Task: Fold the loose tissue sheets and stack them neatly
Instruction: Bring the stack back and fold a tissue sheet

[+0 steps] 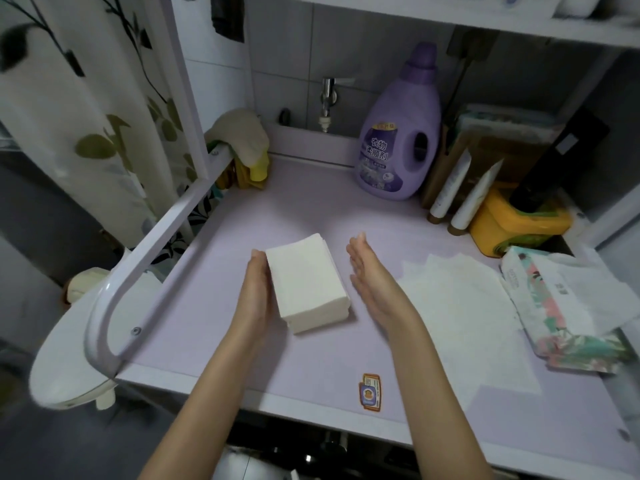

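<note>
A thick stack of folded white tissues [306,282] lies in the middle of the pale purple counter [311,209]. My left hand [254,289] presses flat against the stack's left side, fingers straight. Just right of the stack, my right hand [372,277] stands on edge with straight fingers, a small gap away from the tissues. Loose unfolded tissue sheets [460,306] are spread flat on the counter to the right of my right arm. An opened tissue pack [561,306] with a floral wrapper lies beyond them at the right edge.
A purple softener bottle [398,133] stands at the back. To its right are two white tubes [464,188] and a yellow tub [512,223]. A white rail [149,258] borders the counter's left side, with a toilet [69,341] below. A tap [327,95] sticks out of the back wall.
</note>
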A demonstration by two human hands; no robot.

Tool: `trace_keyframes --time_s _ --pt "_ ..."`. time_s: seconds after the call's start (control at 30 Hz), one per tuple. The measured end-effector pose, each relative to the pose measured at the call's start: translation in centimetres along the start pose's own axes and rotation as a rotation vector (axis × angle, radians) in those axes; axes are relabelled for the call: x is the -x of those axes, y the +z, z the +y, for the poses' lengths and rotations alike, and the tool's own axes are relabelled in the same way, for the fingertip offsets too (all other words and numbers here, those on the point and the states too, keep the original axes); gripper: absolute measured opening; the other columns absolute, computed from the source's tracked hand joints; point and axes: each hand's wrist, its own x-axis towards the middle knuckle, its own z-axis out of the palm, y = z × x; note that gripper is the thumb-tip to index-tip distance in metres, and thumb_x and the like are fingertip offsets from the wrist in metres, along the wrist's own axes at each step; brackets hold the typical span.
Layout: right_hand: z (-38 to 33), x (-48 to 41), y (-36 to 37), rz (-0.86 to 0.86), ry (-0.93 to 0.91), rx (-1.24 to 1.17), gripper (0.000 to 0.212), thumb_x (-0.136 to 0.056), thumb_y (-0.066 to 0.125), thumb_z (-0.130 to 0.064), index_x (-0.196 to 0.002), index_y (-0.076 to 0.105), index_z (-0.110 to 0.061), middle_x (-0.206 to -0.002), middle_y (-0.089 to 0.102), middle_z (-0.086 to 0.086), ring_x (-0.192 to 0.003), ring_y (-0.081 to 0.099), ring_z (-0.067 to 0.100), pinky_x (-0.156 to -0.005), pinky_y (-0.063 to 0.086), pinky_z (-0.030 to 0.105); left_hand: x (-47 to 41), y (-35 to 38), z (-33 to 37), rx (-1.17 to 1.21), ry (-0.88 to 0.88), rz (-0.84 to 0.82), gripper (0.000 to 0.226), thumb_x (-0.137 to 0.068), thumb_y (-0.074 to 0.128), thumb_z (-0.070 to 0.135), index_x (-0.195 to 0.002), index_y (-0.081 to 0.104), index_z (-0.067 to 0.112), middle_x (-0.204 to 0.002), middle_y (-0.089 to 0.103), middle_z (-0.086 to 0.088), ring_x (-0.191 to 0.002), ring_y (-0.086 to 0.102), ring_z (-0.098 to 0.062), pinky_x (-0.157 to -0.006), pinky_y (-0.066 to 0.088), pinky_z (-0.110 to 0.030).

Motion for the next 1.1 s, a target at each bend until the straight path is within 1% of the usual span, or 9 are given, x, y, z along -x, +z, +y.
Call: trace_keyframes --time_s 0.07,0.2,0.33,0.47,0.6,0.7,0.83,1.0,1.1 --pt "0.9 -0.1 1.3 -0.064 0.023 -0.053 0.051 -0.095 0.029 -0.066 -0.12 0.06 -0.034 -0.122 0.067 -0.01 -0.106 0.064 0.007 -0.106 0.039 0.028 0.4 1.6 -0.2 -0.012 -0.036 -0.036 0.056 -0.1 0.022 0.055 -0.121 0.058 0.017 -0.117 0.067 -0.004 -0.099 0.067 -0.011 -0.083 0.054 -0.025" --pt "1.7 -1.0 1.4 -0.083 0.023 -0.041 0.081 -0.082 0.044 -0.077 -0.15 0.032 -0.033 -0.149 0.043 -0.011 -0.132 0.046 0.007 -0.112 0.034 0.033 -0.3 2.1 -0.5 -0.031 -0.041 0.025 0.074 -0.091 0.029 0.068 -0.148 0.031 0.021 -0.141 0.05 -0.005 -0.122 0.055 -0.022 -0.089 0.052 -0.031" --pt "1.9 -1.2 1.8 -0.118 -0.002 -0.013 0.063 -0.09 0.045 -0.055 -0.149 0.029 -0.039 -0.147 0.045 -0.015 -0.132 0.046 0.009 -0.114 0.033 0.039 -1.8 1.7 -2.6 -0.04 -0.098 0.072 0.116 -0.053 0.041 0.094 -0.15 0.024 0.032 -0.155 0.032 0.0 -0.139 0.037 -0.02 -0.112 0.035 -0.043" --pt "1.1 -0.8 0.7 -0.078 0.005 -0.106 0.042 -0.104 0.033 -0.043 -0.137 0.052 -0.026 -0.14 0.055 -0.007 -0.127 0.051 0.004 -0.109 0.037 0.029 0.3 1.5 -0.1 0.061 -0.1 0.03 0.059 -0.101 0.027 0.052 -0.134 0.049 0.008 -0.135 0.054 -0.011 -0.104 0.062 -0.019 -0.069 0.055 -0.023" --pt "0.1 0.3 -0.5 0.039 -0.142 -0.033 0.053 -0.104 0.037 -0.029 -0.153 0.019 -0.029 -0.156 0.02 -0.02 -0.139 0.021 -0.005 -0.116 0.017 0.022 -0.5 -0.3 -0.6 0.005 -0.016 0.16 0.06 -0.101 0.033 0.044 -0.153 0.017 0.017 -0.159 0.017 0.005 -0.144 0.02 -0.01 -0.116 0.017 -0.029" --pt "-0.4 0.8 0.4 -0.067 -0.148 0.142 0.053 -0.104 0.039 -0.025 -0.153 0.02 -0.03 -0.148 0.026 -0.022 -0.128 0.027 -0.008 -0.102 0.023 0.012 -0.7 0.5 -1.2 0.024 -0.028 0.096 0.071 -0.089 0.047 0.051 -0.149 0.03 0.016 -0.151 0.037 -0.002 -0.134 0.042 -0.018 -0.111 0.034 -0.036" --pt "-0.4 0.4 1.7 -0.078 -0.107 0.156 0.048 -0.105 0.036 -0.023 -0.151 0.027 -0.033 -0.155 0.027 -0.016 -0.14 0.031 0.005 -0.116 0.024 0.025 -0.3 1.8 -2.0 -0.027 0.061 0.094 0.024 -0.101 0.033 0.016 -0.119 0.049 0.02 -0.108 0.062 -0.003 -0.091 0.061 -0.018 -0.07 0.05 -0.03" --pt "0.7 0.1 1.6 -0.073 -0.13 0.115 0.053 -0.104 0.032 -0.011 -0.152 0.024 -0.033 -0.156 0.027 -0.015 -0.143 0.029 0.007 -0.12 0.023 0.036 -0.1 2.0 -2.0 -0.097 0.053 0.094 0.03 -0.102 0.031 0.014 -0.121 0.046 0.031 -0.124 0.06 -0.004 -0.113 0.059 -0.025 -0.099 0.046 -0.046" --pt "0.5 0.3 1.7 -0.054 -0.193 0.12 0.063 -0.098 0.029 0.003 -0.149 0.03 -0.034 -0.157 0.025 -0.015 -0.144 0.025 0.004 -0.121 0.02 0.035 -0.4 1.9 -2.1 -0.109 0.085 0.062 0.032 -0.101 0.03 0.011 -0.128 0.045 0.021 -0.126 0.06 -0.009 -0.114 0.059 -0.028 -0.095 0.046 -0.043"
